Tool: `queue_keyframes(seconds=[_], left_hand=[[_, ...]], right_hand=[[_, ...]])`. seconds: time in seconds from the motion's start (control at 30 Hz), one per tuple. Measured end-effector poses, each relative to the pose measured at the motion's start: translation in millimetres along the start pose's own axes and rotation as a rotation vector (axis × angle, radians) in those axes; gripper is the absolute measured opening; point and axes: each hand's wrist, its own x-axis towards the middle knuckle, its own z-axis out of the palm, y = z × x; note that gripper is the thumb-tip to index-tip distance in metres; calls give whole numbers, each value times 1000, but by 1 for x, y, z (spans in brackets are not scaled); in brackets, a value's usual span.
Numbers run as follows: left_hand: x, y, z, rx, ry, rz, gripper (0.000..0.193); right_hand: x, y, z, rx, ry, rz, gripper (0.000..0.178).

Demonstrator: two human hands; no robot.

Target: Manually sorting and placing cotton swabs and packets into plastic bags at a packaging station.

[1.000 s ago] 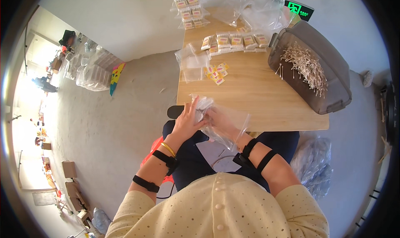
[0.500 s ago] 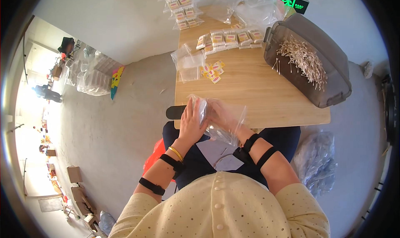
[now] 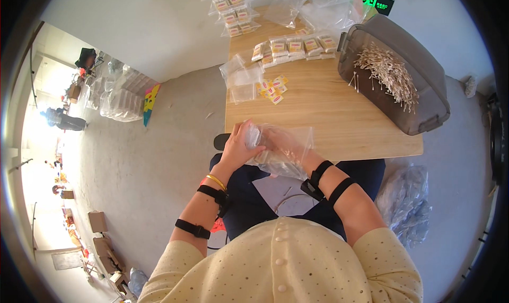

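Observation:
Over the table's near edge I hold a large clear plastic bag (image 3: 294,162). My right hand (image 3: 280,139) is inside it and shows through the film; its fingertips are hard to make out. With fingers bent round the bag's bunched left end, my left hand (image 3: 236,148) grips the plastic from outside. Whether something else lies in the folds, I cannot tell. Beyond my hands lie small yellow-and-white printed cards (image 3: 274,88) and flat clear zip bags (image 3: 244,84). A row of filled cotton swab packets (image 3: 295,47) sits farther back.
A grey plastic bin (image 3: 424,80) at the table's right holds a heap of loose cotton swabs (image 3: 387,75). More packets (image 3: 230,9) are stacked at the far left corner. Clear bags (image 3: 328,11) lie at the back; a plastic bundle (image 3: 405,207) rests on the floor at right.
My left hand has shifted slightly left and turned, its fingers now curled more round the bag's end. The right hand stays inside the bag, with little movement.

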Motion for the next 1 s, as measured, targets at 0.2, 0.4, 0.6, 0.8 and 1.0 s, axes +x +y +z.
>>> queue_keyframes(seconds=[0.2, 0.4, 0.6, 0.8, 1.0], left_hand=[[-9, 1, 7, 63, 69, 62, 83], [0, 14, 19, 266, 95, 141, 62], [-10, 4, 20, 258, 78, -17, 62], [-3, 24, 19, 204, 40, -11, 74], [-4, 15, 23, 247, 70, 15, 81]], right_hand=[[-3, -32, -10, -326, -61, -24, 69], [2, 28, 11, 54, 53, 129, 54], [-20, 17, 11, -472, 135, -327, 36], [-8, 24, 19, -455, 199, -247, 17], [-4, 12, 14, -569, 121, -260, 20]])
